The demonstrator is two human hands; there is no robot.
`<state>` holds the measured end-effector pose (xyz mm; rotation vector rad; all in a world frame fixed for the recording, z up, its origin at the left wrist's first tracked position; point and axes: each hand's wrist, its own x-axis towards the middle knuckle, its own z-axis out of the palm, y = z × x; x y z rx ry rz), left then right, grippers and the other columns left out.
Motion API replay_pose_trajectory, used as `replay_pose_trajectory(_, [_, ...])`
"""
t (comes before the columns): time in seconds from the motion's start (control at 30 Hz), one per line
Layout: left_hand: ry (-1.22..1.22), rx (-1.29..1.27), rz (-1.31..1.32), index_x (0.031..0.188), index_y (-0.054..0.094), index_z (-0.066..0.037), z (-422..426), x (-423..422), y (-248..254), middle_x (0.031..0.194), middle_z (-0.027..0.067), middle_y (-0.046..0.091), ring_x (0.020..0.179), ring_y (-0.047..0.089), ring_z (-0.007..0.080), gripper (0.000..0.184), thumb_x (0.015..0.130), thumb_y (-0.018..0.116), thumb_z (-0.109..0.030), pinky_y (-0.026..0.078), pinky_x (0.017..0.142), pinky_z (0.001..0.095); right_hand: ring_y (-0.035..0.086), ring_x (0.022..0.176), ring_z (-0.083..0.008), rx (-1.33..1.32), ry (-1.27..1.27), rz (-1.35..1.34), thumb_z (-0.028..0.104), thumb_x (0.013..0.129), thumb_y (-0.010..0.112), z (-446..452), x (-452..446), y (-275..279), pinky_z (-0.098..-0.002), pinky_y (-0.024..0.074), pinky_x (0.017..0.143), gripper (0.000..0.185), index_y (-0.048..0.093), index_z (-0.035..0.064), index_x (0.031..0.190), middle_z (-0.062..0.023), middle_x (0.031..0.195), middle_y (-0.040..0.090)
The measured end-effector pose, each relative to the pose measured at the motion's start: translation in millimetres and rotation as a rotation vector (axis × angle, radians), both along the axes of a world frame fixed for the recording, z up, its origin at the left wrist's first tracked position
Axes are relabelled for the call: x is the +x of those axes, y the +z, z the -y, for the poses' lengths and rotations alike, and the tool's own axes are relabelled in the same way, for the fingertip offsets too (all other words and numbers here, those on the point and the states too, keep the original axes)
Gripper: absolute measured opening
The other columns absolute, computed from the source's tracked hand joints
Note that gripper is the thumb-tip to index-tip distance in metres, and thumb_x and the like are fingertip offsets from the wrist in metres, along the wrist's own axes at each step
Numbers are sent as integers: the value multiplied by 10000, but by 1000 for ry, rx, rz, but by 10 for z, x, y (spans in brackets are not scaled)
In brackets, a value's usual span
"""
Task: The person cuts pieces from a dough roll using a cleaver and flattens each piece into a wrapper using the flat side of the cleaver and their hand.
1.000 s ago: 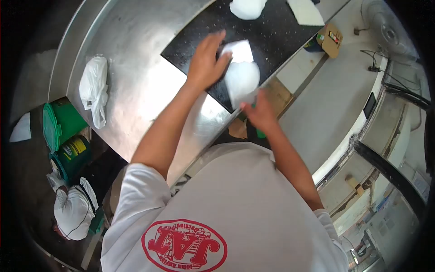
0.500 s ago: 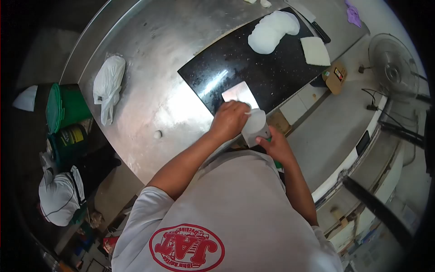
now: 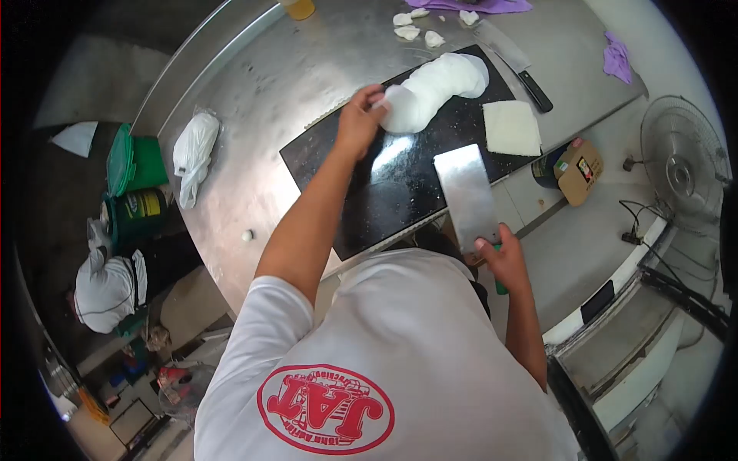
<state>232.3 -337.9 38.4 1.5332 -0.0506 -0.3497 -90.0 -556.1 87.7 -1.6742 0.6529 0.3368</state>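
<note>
My left hand [image 3: 360,121] is at the near end of a row of overlapping thin white dough rounds [image 3: 442,84] on a black board [image 3: 361,196]. Pinched in its fingers is a translucent dough round [image 3: 398,107], held over the end of the row. My right hand [image 3: 503,257] grips the green handle of a broad cleaver [image 3: 466,192], its flat blade reaching over the board's near edge. A folded white cloth [image 3: 512,127] lies at the board's right end.
A black-handled knife [image 3: 532,88] and several small white dough lumps [image 3: 407,33] lie beyond the board. To the left are a white plastic bag [image 3: 195,154] and a small dough ball [image 3: 247,235]. Another person [image 3: 111,288] is at far left; a fan [image 3: 680,157] stands right.
My left hand has moved away from the cleaver to the row, carrying a dough round. My right hand has swung the cleaver rightward, its blade now lying bare. The view has shifted.
</note>
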Motion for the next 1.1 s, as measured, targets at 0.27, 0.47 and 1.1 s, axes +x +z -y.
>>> replay_pose_trajectory(0.27, [86,693,192,1284,664,-40,-1450,-790,4,1397,175,577,1285,564,319,399,929,742,-206,465,1072,427,598,632,-167,81,-474,537,283,1033,631,481,240,-245,-315,492,597,296,566,28,1170,-70,853,629])
replay_pose_trajectory(0.47, [459,1467,361,1311,636,-74,-3032,-1617,-305,1402,248,539,1295,506,431,520,850,782,-265,441,1065,489,534,604,-165,379,-716,162,300,1059,576,419,791,-809,-321,451,549,236,490,80,1044,-44,769,553])
replay_pose_trajectory(1.1, [121,702,401,693,688,28,-3612,-1315,15,716,210,676,657,630,382,495,999,619,-355,506,667,475,496,509,-111,33,-625,54,214,1006,658,-2203,-135,-278,-275,425,452,188,546,73,1060,-11,714,531])
